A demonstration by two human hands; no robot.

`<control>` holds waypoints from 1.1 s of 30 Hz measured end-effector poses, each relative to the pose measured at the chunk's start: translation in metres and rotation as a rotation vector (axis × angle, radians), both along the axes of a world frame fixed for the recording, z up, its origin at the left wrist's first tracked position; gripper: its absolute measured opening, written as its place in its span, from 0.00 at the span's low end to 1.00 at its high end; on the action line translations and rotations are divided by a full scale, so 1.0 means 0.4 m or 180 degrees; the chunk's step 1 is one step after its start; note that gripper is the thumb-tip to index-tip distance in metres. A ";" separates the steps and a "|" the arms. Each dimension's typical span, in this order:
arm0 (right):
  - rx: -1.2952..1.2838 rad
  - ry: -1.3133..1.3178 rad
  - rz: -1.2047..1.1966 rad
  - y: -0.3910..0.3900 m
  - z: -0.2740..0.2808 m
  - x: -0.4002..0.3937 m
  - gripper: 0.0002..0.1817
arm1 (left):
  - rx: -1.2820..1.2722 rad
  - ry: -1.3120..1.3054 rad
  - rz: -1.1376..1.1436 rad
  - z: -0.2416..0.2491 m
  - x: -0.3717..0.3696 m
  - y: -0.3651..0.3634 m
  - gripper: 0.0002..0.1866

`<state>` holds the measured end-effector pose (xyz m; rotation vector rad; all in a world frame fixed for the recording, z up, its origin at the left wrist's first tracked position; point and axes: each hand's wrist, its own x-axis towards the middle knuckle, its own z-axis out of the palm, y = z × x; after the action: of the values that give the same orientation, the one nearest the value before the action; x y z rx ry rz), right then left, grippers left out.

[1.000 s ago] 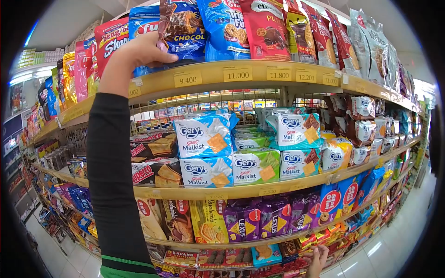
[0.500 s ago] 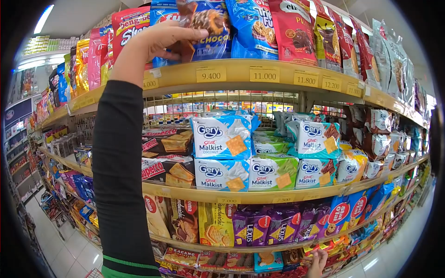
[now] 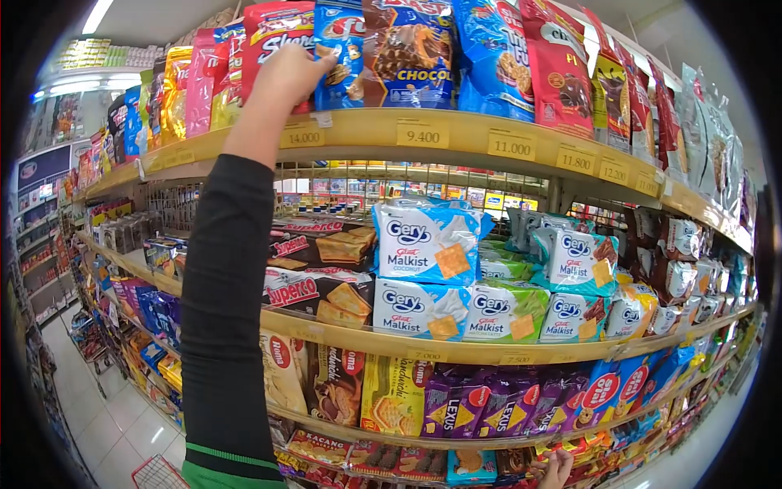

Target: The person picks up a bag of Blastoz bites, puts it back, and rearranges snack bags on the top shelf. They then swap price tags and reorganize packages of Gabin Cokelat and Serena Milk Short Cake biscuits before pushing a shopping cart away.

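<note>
My left hand (image 3: 287,75) is raised to the top shelf, its arm in a black sleeve. The thumb lies over the left edge of a blue snack bag (image 3: 342,57); the other fingers are mostly hidden. Directly left of this bag stands a red snack bag (image 3: 277,24), partly covered by the hand. A brown and blue chocolate snack bag (image 3: 409,53) stands upright on the other side. Low at the bottom edge of the view, my right hand (image 3: 556,469) is partly visible near the lowest packets, fingers loosely bent and apart, with nothing seen in them.
Yellow price tags line the top shelf edge (image 3: 358,132). Below are stacked Malkist cracker packs (image 3: 419,310), dark Superco packs (image 3: 318,297) and purple Lexus packs (image 3: 448,403). A red wire basket (image 3: 159,473) shows at the lower left, above the tiled floor.
My left hand has shifted from the chocolate snack bag to the blue bag on its left. The chocolate bag now stands upright on the shelf. The view has moved slightly left.
</note>
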<state>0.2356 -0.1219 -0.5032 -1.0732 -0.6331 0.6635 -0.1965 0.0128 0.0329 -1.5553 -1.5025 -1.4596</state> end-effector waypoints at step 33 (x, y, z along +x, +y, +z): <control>-0.0177 -0.0024 0.0194 -0.044 0.009 -0.092 0.17 | 0.1695 0.0023 0.0086 -0.119 -0.114 -0.042 0.30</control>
<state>0.1988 -0.1393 -0.4998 -1.1117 -0.6594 0.7337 -0.2421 -0.0038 -0.0149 -1.2064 -1.0070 -1.6617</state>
